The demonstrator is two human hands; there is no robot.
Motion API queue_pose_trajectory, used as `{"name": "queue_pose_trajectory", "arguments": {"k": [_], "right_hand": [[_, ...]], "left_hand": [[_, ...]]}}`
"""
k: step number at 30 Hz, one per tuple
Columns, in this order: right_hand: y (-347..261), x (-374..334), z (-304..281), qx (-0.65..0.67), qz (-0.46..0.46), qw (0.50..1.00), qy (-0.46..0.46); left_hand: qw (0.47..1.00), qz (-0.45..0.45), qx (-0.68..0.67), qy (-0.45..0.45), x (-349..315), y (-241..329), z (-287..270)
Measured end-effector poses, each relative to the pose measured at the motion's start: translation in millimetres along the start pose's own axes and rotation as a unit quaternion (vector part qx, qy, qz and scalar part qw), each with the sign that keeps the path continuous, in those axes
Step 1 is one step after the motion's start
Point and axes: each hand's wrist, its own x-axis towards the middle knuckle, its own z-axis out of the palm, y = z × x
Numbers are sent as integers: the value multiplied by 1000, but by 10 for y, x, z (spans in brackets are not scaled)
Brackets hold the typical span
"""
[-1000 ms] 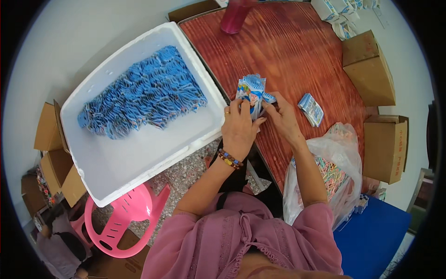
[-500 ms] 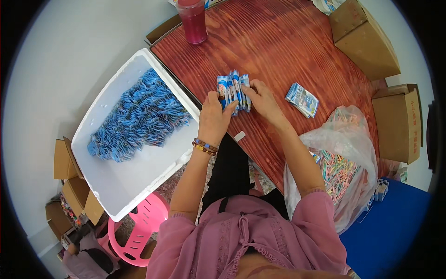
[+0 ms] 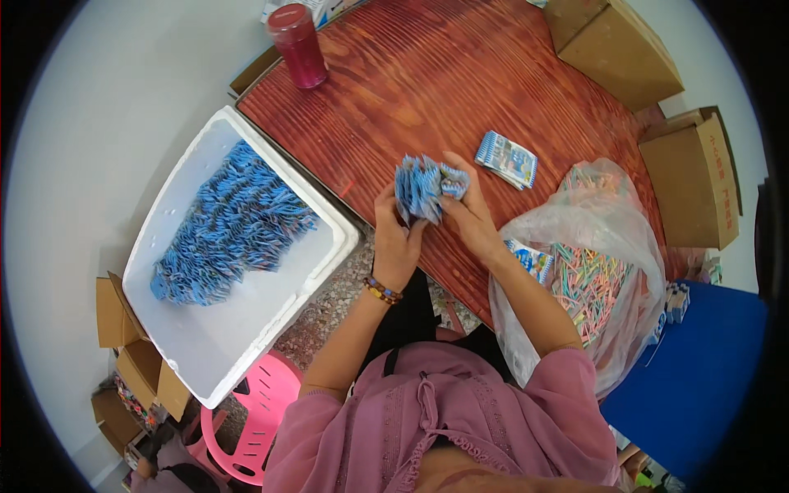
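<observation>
Above the near edge of the wooden table, I hold a bunch of small blue-and-white packets between both hands. My left hand is closed around the left and lower side of the bunch, with beaded bracelets on its wrist. From the right, my right hand grips the same bunch, fingers behind it and thumb in front. The packets stand fanned with their crimped ends upward. Right of my hands lies a neat stack of similar packets.
A white foam box of blue packets stands left. On the right sits a clear plastic bag of colourful thin sticks. A red-lidded jar, cardboard boxes, a pink chair and a blue surface surround the workspace.
The packets, earlier spread in a row on the table, are now gathered into a bunch and lifted between my hands. The whole view has shifted slightly.
</observation>
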Motion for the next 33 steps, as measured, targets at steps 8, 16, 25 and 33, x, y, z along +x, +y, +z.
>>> {"name": "queue_pose_trajectory", "arguments": {"k": [8, 16, 25, 33], "right_hand": [[18, -263, -322, -33, -21, 998, -43], [31, -359, -379, -141, -57, 988, -27], [-120, -427, -356, 39, -24, 999, 3], [-121, -466, -411, -284, -91, 954, 41]], "left_hand": [[991, -30, -75, -107, -56, -81, 45], [984, 63, 41, -163, 162, -58, 101], [968, 134, 7, -212, 195, -141, 369], [978, 65, 32, -197, 69, -144, 452]]}}
